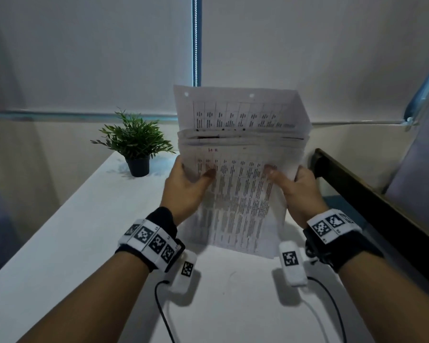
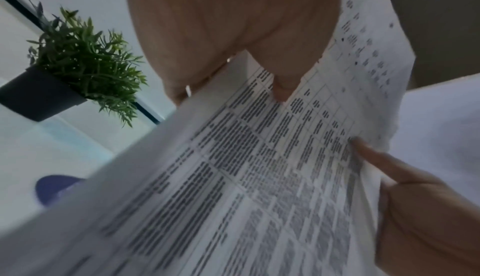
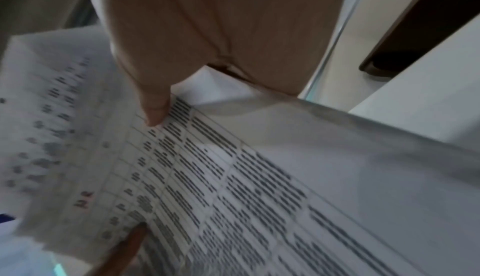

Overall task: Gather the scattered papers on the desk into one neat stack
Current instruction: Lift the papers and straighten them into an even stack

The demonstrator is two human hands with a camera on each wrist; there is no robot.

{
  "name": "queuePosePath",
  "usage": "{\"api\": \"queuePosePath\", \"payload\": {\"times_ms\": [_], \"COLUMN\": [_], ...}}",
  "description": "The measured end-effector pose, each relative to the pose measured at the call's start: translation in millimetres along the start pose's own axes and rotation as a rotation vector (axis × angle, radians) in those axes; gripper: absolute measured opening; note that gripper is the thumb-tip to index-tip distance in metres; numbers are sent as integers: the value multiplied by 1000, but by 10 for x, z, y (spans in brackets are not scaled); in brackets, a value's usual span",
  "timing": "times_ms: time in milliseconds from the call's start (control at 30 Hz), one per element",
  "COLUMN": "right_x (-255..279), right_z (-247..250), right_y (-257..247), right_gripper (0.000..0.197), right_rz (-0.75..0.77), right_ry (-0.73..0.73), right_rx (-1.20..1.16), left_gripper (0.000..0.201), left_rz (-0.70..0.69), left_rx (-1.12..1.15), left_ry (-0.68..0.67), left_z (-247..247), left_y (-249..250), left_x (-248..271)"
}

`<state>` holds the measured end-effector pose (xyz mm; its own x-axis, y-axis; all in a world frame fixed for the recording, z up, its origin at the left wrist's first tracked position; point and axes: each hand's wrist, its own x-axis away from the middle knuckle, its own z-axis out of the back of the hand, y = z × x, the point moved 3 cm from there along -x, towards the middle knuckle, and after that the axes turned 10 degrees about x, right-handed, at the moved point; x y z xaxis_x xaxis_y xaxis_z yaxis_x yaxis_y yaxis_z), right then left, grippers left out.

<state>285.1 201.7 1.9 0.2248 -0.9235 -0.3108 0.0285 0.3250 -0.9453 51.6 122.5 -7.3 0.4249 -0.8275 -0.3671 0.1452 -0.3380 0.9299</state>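
Note:
A bundle of printed papers (image 1: 240,184) with tables stands upright above the white desk (image 1: 89,219), its lower edge near the surface. My left hand (image 1: 186,186) grips its left side, thumb on the front sheet. My right hand (image 1: 297,189) grips the right side the same way. The sheets' top edges are uneven; a punched sheet sticks up behind the others. In the left wrist view my left hand (image 2: 233,39) has its thumb pressed on the papers (image 2: 259,177). In the right wrist view my right hand's (image 3: 207,39) thumb pinches the papers (image 3: 233,188).
A small green plant in a black pot (image 1: 136,142) stands on the desk at the back left. A dark wooden rail (image 1: 372,194) runs along the right side. Grey partition walls close the back. Cables trail from my wrist bands over the near desk.

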Motion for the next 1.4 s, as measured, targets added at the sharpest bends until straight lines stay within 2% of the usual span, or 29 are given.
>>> {"api": "queuePosePath", "payload": {"times_ms": [67, 100, 200, 233, 300, 367, 433, 467, 533, 600, 667, 733, 767, 833, 866, 933, 1066, 1200, 1400], "right_x": [-50, -84, -200, -224, -251, -240, -226, -209, -190, -183, -202, -225, -248, -302, -318, -351, -367, -390, -361], "right_z": [0, 8, 56, 67, 74, 68, 67, 57, 55, 22, -44, -122, -151, -181, -185, -180, -117, -14, 87], "right_y": [-174, -258, -373, -348, -189, 24, 247, 354, 530, 597, 640, 637, 624, 596, 592, 568, 526, 599, 626], "right_gripper": [29, 31, 13, 16, 25, 23, 19, 25, 31, 30, 34, 53, 53, 23, 19, 31, 33, 22, 21], "right_rz": [1, 11, 35, 22, -26, -71, -145, -187, -266, -297, -319, -351, -368, -390, -399, -426, -399, -367, -443], "right_ry": [-12, 2, 72, 93, 128, 130, 47, -8, -69, -70, -82, -86, -87, -89, -92, -90, -64, -53, -15], "right_rx": [-70, -99, -100, -51, 109, 326, 623, 761, 909, 939, 965, 1003, 1019, 1038, 1040, 1064, 1106, 1044, 1001], "left_gripper": [41, 39, 33, 31, 26, 14, 9, 6, 16, 25, 38, 43, 38, 32, 34, 37, 39, 41, 42], "left_rz": [-32, -34, 14, 42, 102, 189, 308, 370, 453, 473, 468, 455, 444, 429, 421, 415, 420, 402, 374], "left_rx": [10, 37, -16, -52, -126, -228, -401, -467, -554, -607, -605, -550, -539, -556, -571, -605, -583, -570, -527], "left_ry": [-16, -49, -199, -229, -249, -284, -370, -424, -538, -585, -585, -578, -572, -539, -523, -498, -472, -481, -471], "left_z": [68, 109, 206, 238, 307, 337, 335, 327, 298, 261, 228, 202, 184, 188, 193, 209, 234, 239, 238], "left_y": [59, 78, 29, -50, -230, -446, -614, -684, -784, -785, -756, -749, -731, -742, -751, -762, -763, -782, -720], "left_x": [-79, -94, -54, -12, 84, 184, 268, 298, 303, 288, 279, 295, 305, 296, 284, 245, 184, 185, 172]}}
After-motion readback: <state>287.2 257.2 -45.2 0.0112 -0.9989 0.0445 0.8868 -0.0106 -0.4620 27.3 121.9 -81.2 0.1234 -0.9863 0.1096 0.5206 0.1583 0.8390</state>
